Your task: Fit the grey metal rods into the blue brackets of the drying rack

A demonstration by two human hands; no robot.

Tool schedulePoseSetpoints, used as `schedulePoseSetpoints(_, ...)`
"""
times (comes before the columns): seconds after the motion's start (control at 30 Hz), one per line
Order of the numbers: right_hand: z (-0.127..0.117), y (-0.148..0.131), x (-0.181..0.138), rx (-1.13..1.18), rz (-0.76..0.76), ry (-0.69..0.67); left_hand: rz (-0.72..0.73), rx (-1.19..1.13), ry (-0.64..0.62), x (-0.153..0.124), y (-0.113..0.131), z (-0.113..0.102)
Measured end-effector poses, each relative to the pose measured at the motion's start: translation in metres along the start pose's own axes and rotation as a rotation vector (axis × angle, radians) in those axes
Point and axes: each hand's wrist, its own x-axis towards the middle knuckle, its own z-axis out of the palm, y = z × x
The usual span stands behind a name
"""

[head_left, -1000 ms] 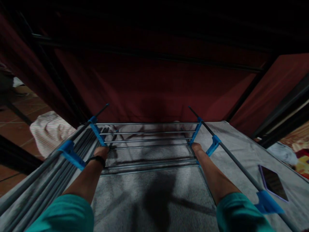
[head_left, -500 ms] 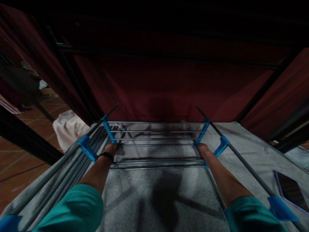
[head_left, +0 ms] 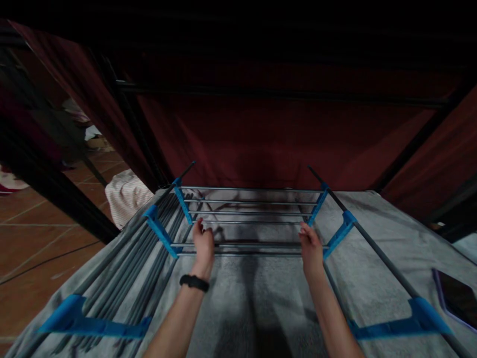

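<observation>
A rack of thin grey metal rods [head_left: 257,189] with blue plastic brackets [head_left: 182,199] stands on a grey cloth. My left hand [head_left: 203,243], with a black band on its wrist, is just inside the left far bracket. Its fingers are partly curled and apart, near the lowest rod of the far tier. My right hand [head_left: 311,244] sits near the right end of that same rod, fingers loosely bent and apart. Both hands pass over the two rods of the nearer tier [head_left: 257,244]. Neither visibly grips anything.
Several loose grey rods [head_left: 126,268] lie along the left side. A phone [head_left: 456,296] rests on the grey cloth [head_left: 387,233] at the right. Dark red fabric [head_left: 246,139] hangs behind, within a dark frame. A striped cloth [head_left: 126,199] is beside the tiled floor [head_left: 48,214].
Both hands have come off the far blue brackets and moved inward and nearer to me. The nearer brackets now show more fully. The view has shifted slightly.
</observation>
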Motion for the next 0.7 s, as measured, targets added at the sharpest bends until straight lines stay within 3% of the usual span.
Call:
schedulePoseSetpoints(0.13,-0.008,0.029,-0.115,-0.121,-0.139,-0.220,0.187,-0.112,-0.054,-0.080,-0.041,-0.037)
schedulePoseSetpoints(0.23,-0.009,0.065,-0.176,-0.325,-0.191,-0.319,0.121,-0.091,-0.041,-0.112,-0.065,-0.077)
schedulePoseSetpoints(0.3,-0.009,0.080,-0.199,-0.484,-0.284,-0.384,0.078,-0.068,-0.026,-0.118,-0.059,-0.099)
schedulePoseSetpoints(0.4,-0.008,0.081,-0.213,-0.684,-0.396,-0.394,0.177,-0.042,-0.018,-0.116,-0.007,-0.120)
schedulePoseSetpoints(0.5,-0.007,0.069,-0.212,-0.746,-0.451,-0.393,0.385,0.004,0.043,-0.104,0.084,-0.132)
schedulePoseSetpoints(0.6,-0.008,0.057,-0.205,-0.756,-0.450,-0.402,0.592,0.019,0.083,-0.070,0.171,-0.142)
schedulePoseSetpoints(0.7,-0.013,0.049,-0.204,-0.779,-0.422,-0.435,0.597,0.157,-0.074,-0.018,0.213,-0.162)
